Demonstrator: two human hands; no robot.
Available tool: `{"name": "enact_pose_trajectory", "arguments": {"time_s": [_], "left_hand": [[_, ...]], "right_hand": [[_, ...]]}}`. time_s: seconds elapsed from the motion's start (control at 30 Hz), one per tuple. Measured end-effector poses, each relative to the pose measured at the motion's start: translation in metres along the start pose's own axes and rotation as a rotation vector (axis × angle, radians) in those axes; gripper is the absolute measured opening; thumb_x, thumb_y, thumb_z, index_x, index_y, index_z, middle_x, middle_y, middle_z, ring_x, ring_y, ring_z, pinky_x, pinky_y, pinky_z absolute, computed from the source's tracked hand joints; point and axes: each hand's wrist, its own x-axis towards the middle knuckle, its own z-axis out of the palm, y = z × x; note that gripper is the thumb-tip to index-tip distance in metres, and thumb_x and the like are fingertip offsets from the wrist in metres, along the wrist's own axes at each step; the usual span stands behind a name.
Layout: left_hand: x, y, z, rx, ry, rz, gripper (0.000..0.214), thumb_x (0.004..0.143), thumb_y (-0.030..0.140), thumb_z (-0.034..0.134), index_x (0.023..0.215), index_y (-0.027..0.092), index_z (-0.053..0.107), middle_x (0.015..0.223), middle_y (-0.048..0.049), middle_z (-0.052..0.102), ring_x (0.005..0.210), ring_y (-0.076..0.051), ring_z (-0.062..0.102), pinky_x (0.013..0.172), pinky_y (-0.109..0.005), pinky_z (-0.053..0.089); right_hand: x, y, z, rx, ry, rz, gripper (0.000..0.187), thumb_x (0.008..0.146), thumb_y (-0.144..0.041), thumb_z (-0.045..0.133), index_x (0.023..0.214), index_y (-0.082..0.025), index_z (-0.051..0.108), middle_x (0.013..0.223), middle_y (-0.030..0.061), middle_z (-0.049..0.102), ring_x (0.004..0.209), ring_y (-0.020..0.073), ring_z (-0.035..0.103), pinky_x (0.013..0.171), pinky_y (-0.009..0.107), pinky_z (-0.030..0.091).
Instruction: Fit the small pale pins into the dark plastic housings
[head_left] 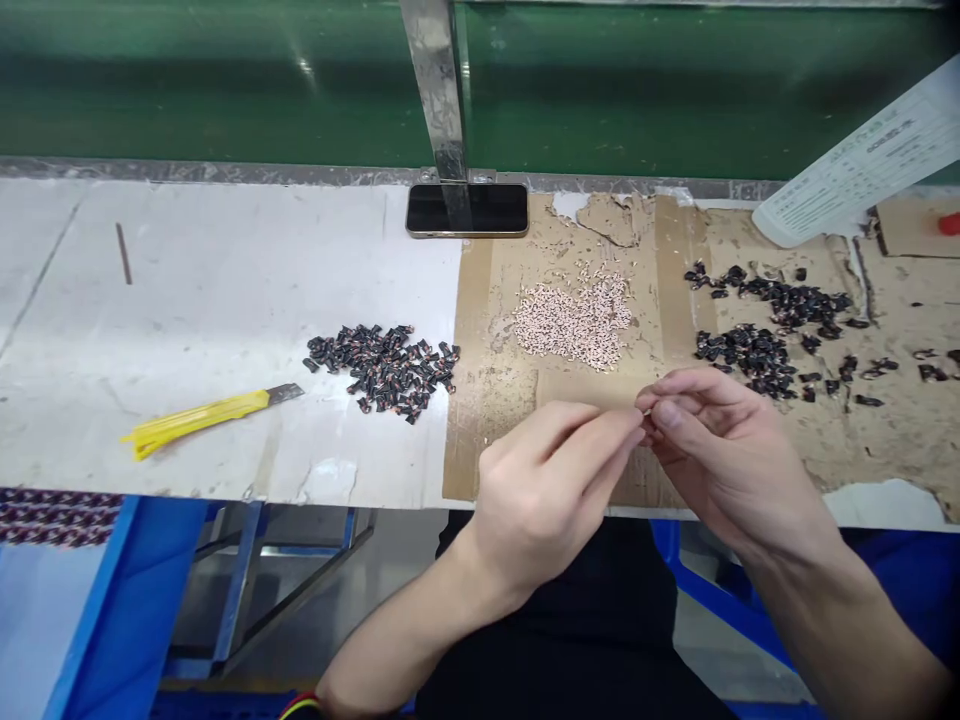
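My left hand [551,485] and my right hand [720,455] meet fingertip to fingertip over the cardboard [585,392] near the front edge. Both are closed in a pinch; whatever lies between the fingers is too small and covered to name. Just beyond them is a heap of tiny pale copper-coloured pieces [574,320]. Small black parts with coppery ends [390,370] form a pile left of my hands. More black parts [750,358] lie scattered on the cardboard to the right, close behind my right hand.
A phone [466,210] leans at the back by a metal post [439,90]. A blade wrapped in yellow [202,420] lies at the left. A white printed bottle or sheet [862,160] slants in at the right. Below left is a blue tray [127,600].
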Motion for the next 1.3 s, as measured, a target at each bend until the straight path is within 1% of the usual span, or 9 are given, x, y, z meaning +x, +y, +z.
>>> {"name": "enact_pose_trajectory", "arguments": {"time_s": [0.17,0.37,0.5,0.63,0.7,0.83,0.9,1.1,1.3], "left_hand": [[-0.003,-0.008,0.007,0.04,-0.035,0.049,0.014,0.1,0.011,0.063,0.108,0.018,0.073,0.098,-0.0057,0.079,0.088,-0.016,0.076,0.083,-0.026,0.065],[-0.003,-0.007,0.008,-0.066,-0.047,-0.077,0.011,0.101,0.01,0.062,0.105,0.019,0.069,0.102,-0.0052,0.077,0.091,-0.015,0.075,0.084,-0.025,0.065],[-0.004,-0.007,0.007,-0.046,-0.075,-0.043,0.012,0.101,0.009,0.062,0.106,0.018,0.069,0.101,-0.0052,0.077,0.092,-0.014,0.074,0.086,-0.024,0.064],[-0.004,-0.005,0.005,-0.062,-0.077,-0.035,0.013,0.1,0.008,0.065,0.104,0.017,0.072,0.098,-0.0051,0.078,0.089,-0.014,0.074,0.085,-0.026,0.064],[-0.003,-0.003,0.004,-0.195,-0.08,-0.193,0.011,0.098,0.011,0.069,0.101,0.019,0.076,0.099,-0.0045,0.08,0.09,-0.015,0.076,0.084,-0.027,0.065],[-0.003,-0.004,-0.002,-0.727,-0.135,-0.779,0.009,0.091,0.024,0.081,0.098,0.019,0.082,0.09,-0.0042,0.084,0.08,-0.016,0.081,0.076,-0.025,0.068],[-0.006,-0.008,-0.005,-0.93,-0.148,-0.942,0.013,0.089,0.027,0.084,0.098,0.018,0.083,0.086,-0.0043,0.084,0.079,-0.016,0.082,0.079,-0.024,0.068],[-0.02,-0.019,-0.01,-0.999,-0.01,-1.017,0.011,0.086,0.023,0.086,0.096,0.019,0.082,0.09,-0.0041,0.085,0.087,-0.018,0.083,0.083,-0.026,0.068],[-0.025,-0.02,-0.009,-0.955,0.078,-0.991,0.008,0.087,0.015,0.082,0.091,0.022,0.081,0.08,0.0023,0.081,0.075,-0.01,0.078,0.073,-0.017,0.064]], "right_hand": [[-0.012,0.009,0.001,-0.166,0.123,-0.157,0.017,0.081,-0.02,0.09,0.093,-0.028,0.081,0.087,-0.002,0.083,0.076,0.0118,0.08,0.073,0.018,0.068],[-0.018,0.011,-0.001,-0.23,0.053,-0.171,0.015,0.09,-0.021,0.082,0.102,-0.03,0.081,0.096,-0.0002,0.083,0.084,0.0144,0.081,0.076,0.022,0.069],[-0.02,0.008,0.003,-0.266,0.012,-0.211,0.01,0.092,-0.021,0.079,0.098,-0.029,0.081,0.098,0.0005,0.082,0.08,0.0147,0.079,0.073,0.025,0.07],[-0.022,0.005,0.009,-0.383,0.056,-0.289,0.009,0.093,-0.018,0.075,0.095,-0.026,0.079,0.098,0.0031,0.079,0.092,0.0178,0.078,0.076,0.026,0.07],[-0.023,0.004,0.009,-0.414,0.054,-0.294,0.009,0.094,-0.018,0.074,0.095,-0.026,0.077,0.098,0.0032,0.078,0.092,0.018,0.077,0.076,0.027,0.069],[-0.026,0.003,-0.003,-0.489,0.026,-0.292,0.008,0.096,-0.018,0.07,0.096,-0.025,0.074,0.098,0.0024,0.076,0.087,0.0162,0.076,0.077,0.028,0.067],[-0.029,0.005,-0.014,-0.598,0.03,-0.333,0.011,0.096,-0.016,0.069,0.099,-0.026,0.073,0.102,0.003,0.076,0.092,0.0179,0.075,0.084,0.032,0.065],[-0.04,0.015,-0.034,-1.083,-0.042,-0.481,0.018,0.093,-0.011,0.071,0.104,-0.026,0.069,0.112,0.0066,0.073,0.106,0.0242,0.072,0.094,0.042,0.058],[-0.042,0.022,-0.03,-1.232,-0.097,-0.574,0.027,0.091,-0.008,0.071,0.11,-0.027,0.067,0.118,0.0083,0.073,0.109,0.027,0.071,0.095,0.045,0.057]]}}
